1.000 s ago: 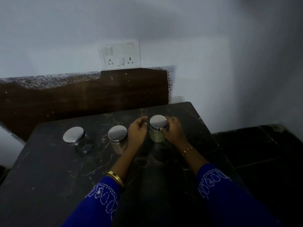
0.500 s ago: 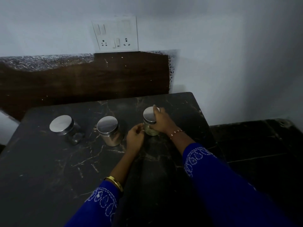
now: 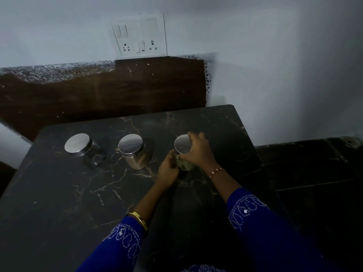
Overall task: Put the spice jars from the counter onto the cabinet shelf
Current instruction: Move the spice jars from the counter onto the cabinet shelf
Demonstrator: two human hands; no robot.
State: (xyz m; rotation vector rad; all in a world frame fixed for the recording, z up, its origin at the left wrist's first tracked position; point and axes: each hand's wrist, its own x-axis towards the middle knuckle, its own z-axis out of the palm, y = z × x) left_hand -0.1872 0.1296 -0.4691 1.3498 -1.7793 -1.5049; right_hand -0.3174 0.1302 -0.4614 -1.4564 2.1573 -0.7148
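A white wall [image 3: 275,55] is rising behind everything, with a dark brown wooden panel [image 3: 117,91] running along its foot. Below it a black marble counter [image 3: 59,203] with pale veins is filling most of the lower view, its far right corner ending just short of the wall. A dark tiled floor [image 3: 314,173] is showing past the counter's right edge.

Two blue embroidered sleeves are reaching in from the near edge, the right sleeve [image 3: 265,232] longer in view than the left sleeve [image 3: 121,244]. Both forearms are angling inward toward one jar.

A white switch and socket plate [image 3: 140,35] is sitting on the wall just above the panel.

Three spice jars with shiny metal lids are standing in a row near the counter's far edge. The left jar [image 3: 80,147] is nearest the far left corner, the middle jar [image 3: 132,150] is just beside it, and the right jar [image 3: 183,152], with greenish contents, is standing toward the far right.

The right hand [image 3: 198,152] is draping over the right jar from its right side, fingers curling round the lid rim and thumb pressing its near side. The left hand [image 3: 169,169] is closing on the jar's lower left wall, fingers bending against the glass.

A gold bangle [image 3: 138,219] is circling the left wrist and a beaded bracelet [image 3: 216,170] the right.
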